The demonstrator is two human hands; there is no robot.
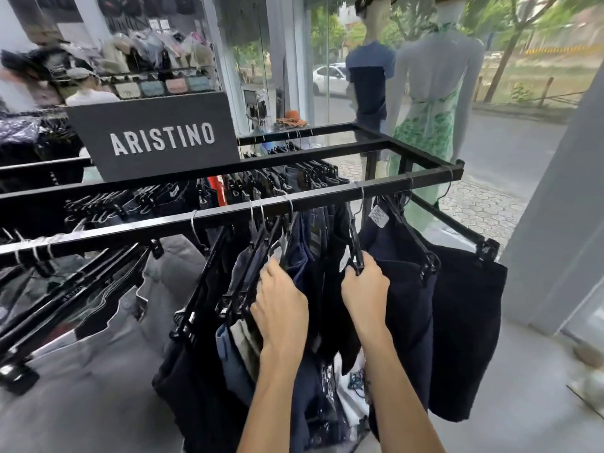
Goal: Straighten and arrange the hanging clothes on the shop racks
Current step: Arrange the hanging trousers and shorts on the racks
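Currently | dark trousers [405, 289] hang from the near rail [228, 217], bunched mid-rail, looser rightward | right hand [364, 289] has fingers clamped round a black hanger [358, 253] | left hand [281, 305] has fingers buried among garments, grip unclear | judged mid-task: spacing uneven, grey trousers [114, 338] yet to sort

Sign [153, 138] on rack [228, 217], clothes [405, 289] beneath
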